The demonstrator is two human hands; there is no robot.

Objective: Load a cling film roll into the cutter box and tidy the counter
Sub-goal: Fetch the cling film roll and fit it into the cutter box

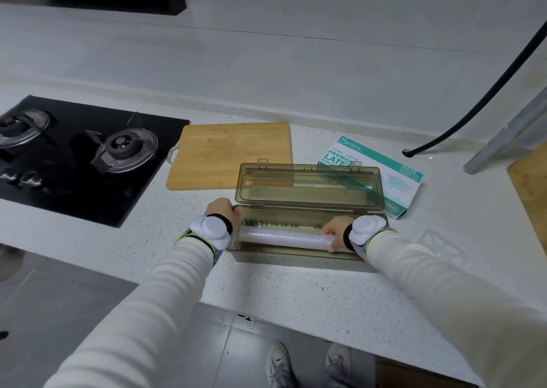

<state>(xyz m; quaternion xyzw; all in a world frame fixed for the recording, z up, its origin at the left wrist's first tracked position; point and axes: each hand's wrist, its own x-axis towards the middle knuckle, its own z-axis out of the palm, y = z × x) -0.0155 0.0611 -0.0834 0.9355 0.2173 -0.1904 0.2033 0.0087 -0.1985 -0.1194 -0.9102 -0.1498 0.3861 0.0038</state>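
Observation:
The cutter box point(296, 258), smoky translucent plastic, sits near the counter's front edge with its lid point(309, 186) swung up and back. A white cling film roll point(284, 237) lies lengthwise in the box's trough. My right hand point(336, 231) grips the roll's right end. My left hand point(221, 210) wraps over the box's left end, at the hinge corner; its fingers are hidden behind the wall. Both wrists carry white trackers.
A bamboo cutting board point(231, 154) lies behind the box on the left. A green and white latex glove box point(384, 168) sits behind on the right. The black gas hob point(74, 162) is at the left. Crumpled clear wrapping point(441, 245) lies on the right.

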